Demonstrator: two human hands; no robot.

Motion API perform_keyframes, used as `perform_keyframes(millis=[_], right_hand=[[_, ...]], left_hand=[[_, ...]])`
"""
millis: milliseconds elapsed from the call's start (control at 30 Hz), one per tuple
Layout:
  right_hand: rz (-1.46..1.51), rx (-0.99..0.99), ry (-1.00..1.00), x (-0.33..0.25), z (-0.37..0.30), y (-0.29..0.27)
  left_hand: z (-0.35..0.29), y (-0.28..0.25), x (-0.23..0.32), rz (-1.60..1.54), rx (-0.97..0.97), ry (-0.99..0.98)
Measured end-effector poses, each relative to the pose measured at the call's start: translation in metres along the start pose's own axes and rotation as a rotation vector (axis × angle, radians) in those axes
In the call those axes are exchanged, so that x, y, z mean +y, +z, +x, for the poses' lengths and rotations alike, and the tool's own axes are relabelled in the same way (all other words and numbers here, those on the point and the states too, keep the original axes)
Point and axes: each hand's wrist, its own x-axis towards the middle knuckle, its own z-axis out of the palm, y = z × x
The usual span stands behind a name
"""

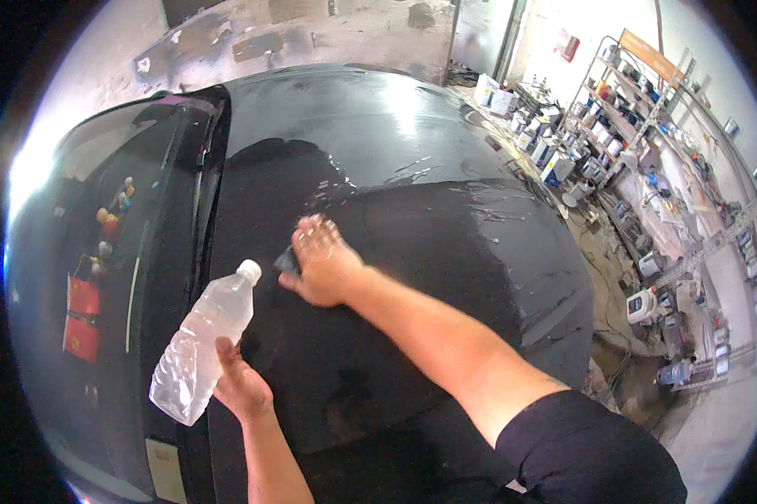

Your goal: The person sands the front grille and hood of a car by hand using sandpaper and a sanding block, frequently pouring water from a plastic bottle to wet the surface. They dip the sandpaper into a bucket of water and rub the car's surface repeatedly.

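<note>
My left hand (242, 385) is wrapped round a clear plastic bottle (200, 340) with a white cap, tilted over the windshield side of the black car hood (378, 244). The bottle looks cloudy, and I cannot tell how full it is. Palm down, my right hand (321, 262) presses on the hood, with a dark grey piece like a folded sheet or thin pad (287, 262) under it. Only one corner of that piece shows by the thumb. Water beads and streaks (492, 214) lie on the hood beyond and to the right of this hand.
The windshield (101, 252) curves along the left, with small ornaments and a red item behind it. To the far right stand shelves (618, 109) crowded with cans, and more containers (542, 143) on the floor. A stained wall (311, 42) rises behind the car.
</note>
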Motion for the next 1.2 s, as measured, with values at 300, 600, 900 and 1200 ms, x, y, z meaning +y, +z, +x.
perform_keyframes(millis=[300,600,900,1200], right_hand=[[0.029,-0.006,0.725,0.213,-0.149,-0.040],[0.172,0.001,0.060,0.019,-0.155,-0.029],[0.003,-0.063,0.419,0.125,-0.150,-0.046],[-0.015,0.005,0.480,0.138,-0.258,-0.052]], left_hand=[[0.002,0.001,0.002,-0.073,0.018,-0.094],[0.008,-0.022,0.009,0.027,-0.092,-0.082],[0.007,-0.006,0.009,0.010,-0.150,-0.174],[0.008,-0.010,0.007,-0.009,-0.188,-0.190]])
